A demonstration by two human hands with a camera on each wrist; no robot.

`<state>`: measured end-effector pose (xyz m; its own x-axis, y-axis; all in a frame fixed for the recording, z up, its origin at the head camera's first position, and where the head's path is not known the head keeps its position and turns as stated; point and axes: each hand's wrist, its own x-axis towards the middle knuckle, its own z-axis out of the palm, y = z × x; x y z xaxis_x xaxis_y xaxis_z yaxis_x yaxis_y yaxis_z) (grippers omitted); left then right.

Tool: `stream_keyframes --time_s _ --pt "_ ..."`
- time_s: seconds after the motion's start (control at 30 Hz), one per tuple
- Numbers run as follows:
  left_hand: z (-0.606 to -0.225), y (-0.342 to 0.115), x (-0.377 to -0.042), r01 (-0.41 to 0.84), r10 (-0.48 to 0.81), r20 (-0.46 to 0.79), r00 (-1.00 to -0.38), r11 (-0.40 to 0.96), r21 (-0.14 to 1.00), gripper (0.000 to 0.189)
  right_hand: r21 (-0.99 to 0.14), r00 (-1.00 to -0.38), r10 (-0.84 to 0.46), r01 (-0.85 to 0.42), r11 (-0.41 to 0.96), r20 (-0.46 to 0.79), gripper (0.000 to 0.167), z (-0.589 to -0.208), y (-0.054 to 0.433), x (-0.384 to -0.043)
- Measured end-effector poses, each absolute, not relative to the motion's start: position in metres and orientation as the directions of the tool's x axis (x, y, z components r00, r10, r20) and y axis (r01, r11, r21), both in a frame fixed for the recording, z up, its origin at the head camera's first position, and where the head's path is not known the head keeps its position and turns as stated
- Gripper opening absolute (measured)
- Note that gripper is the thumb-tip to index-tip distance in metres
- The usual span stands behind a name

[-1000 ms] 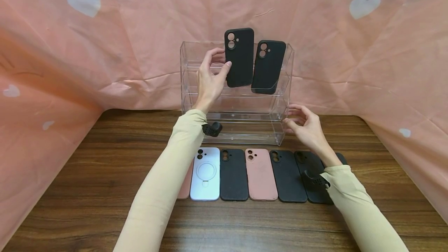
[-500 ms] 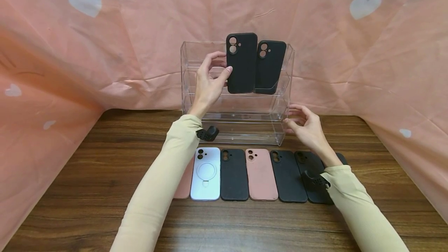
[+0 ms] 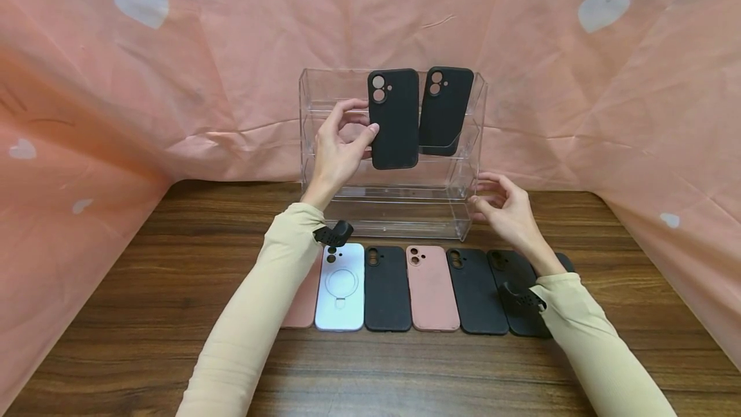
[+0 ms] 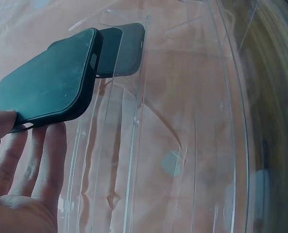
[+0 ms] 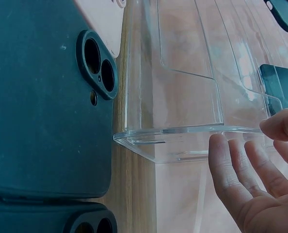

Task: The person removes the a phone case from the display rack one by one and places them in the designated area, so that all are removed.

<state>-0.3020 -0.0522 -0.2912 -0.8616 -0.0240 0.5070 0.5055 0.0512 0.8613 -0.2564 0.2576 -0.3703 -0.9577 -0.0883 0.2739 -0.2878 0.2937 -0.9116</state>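
Note:
My left hand [image 3: 336,150] pinches a black phone case [image 3: 395,121] by its left edge, thumb in front and fingers behind. The case is upright, camera cutouts at the top, in front of a clear acrylic stepped rack [image 3: 389,229]. On the rack's upper right, a second black phone case [image 3: 446,108] leans in a tier, its lower end behind the clear lip. My right hand [image 3: 509,211] holds the rack's right side panel near the front, thumb at the panel's edge [image 5: 192,129] and fingertips along its outer face in the right wrist view.
A row of phone cases lies before the rack: a white one with a ring [image 3: 340,288], a pink one [image 3: 433,288] and several black ones, including one [image 3: 386,288] between them. My left sleeve partly covers another pink case [image 3: 303,304]. Pink cloth [image 3: 260,31] hangs behind.
My left hand has lowered the held black case, and it now stands slightly left of the racked case with a gap between. The right hand stays at the rack's side.

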Motion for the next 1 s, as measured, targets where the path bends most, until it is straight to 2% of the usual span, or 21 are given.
stream_keyframes --time_s 0.4,0.7,1.0 --pt "-0.297 -0.064 -0.285 0.490 0.040 0.489 -0.871 0.025 0.871 0.040 -0.917 -0.962 -0.081 -0.274 0.289 0.262 0.048 -0.370 0.256 -0.256" --pt "-0.306 -0.074 -0.272 0.519 0.045 0.517 -0.855 0.062 0.852 0.039 -0.918 -0.961 -0.085 -0.278 0.283 0.265 0.048 -0.370 0.255 -0.257" --pt "-0.314 -0.086 -0.255 0.481 0.065 0.477 -0.876 0.071 0.874 0.040 -0.917 -0.962 -0.087 -0.273 0.292 0.259 0.048 -0.370 0.256 -0.257"
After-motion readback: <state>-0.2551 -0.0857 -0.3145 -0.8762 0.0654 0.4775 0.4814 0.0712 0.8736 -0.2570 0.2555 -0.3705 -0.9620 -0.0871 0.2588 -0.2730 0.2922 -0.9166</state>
